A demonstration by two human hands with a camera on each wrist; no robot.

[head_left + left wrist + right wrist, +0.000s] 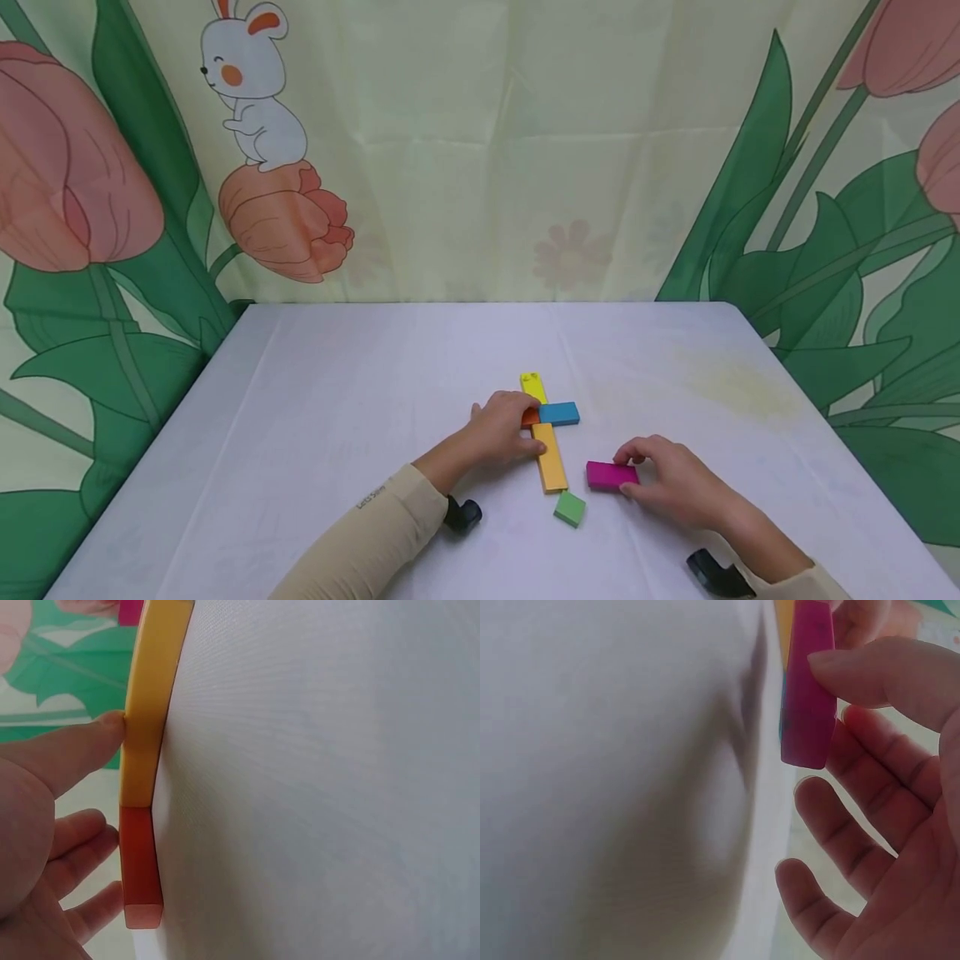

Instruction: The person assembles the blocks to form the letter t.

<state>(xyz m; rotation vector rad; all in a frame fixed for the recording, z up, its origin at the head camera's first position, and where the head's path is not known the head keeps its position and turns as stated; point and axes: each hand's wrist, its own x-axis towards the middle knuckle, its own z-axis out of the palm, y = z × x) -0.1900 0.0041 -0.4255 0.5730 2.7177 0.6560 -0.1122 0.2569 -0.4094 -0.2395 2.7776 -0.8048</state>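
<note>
My right hand [678, 483] pinches a magenta block [606, 476] between thumb and forefinger. In the right wrist view, the block [808, 712] is held off the white cloth, the other fingers loosely spread below it. My left hand [501, 428] rests on the blocks at the table's middle. Its thumb touches a long yellow-orange block [551, 467], while other fingers lie at a red-orange block [140, 862]. Beside that one, a blue block [561, 413] points right. A yellow block [533, 385] extends toward the back, partly behind the left hand.
A green block [570, 509] lies turned at the near end of the long yellow-orange block. White cloth covers the table [337, 358]. Behind it hangs a curtain [450, 167] printed with tulips and a rabbit. A black wrist camera [462, 516] sits by the left sleeve.
</note>
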